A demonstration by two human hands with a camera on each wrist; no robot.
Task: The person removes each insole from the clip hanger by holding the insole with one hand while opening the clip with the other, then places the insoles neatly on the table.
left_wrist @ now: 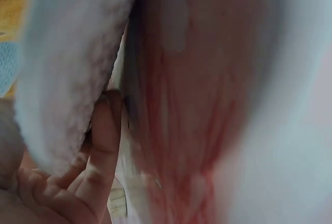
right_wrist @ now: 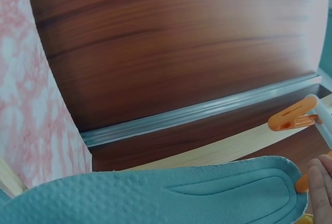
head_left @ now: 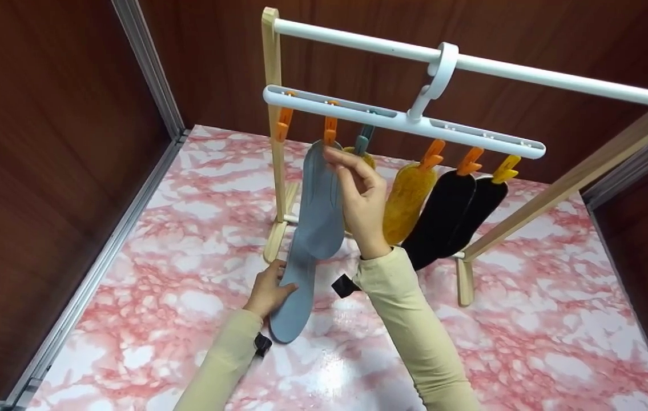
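Note:
Two grey insoles hang one below the other at the left of the hanger. The upper grey insole [head_left: 322, 228] has its top end at an orange clip [head_left: 330, 130]. My right hand [head_left: 366, 202] pinches that top end just under the clip, thumb and forefinger close together. In the right wrist view, its fingers [right_wrist: 322, 185] overlap the clip. My left hand [head_left: 268, 290] holds the lower grey insole [head_left: 295, 311] by its side, thumb on the face and fingers behind. In the left wrist view, a pale fuzzy insole surface [left_wrist: 72, 79] stands beside the fingers.
A white clip hanger [head_left: 352, 117] hooks over the rail [head_left: 529, 72] of a wooden stand. An orange clip [head_left: 284, 124] hangs at its left end. Mustard [head_left: 409, 202] and black insoles [head_left: 443, 211] hang to the right. Brown panels surround the pink marbled floor [head_left: 198, 245].

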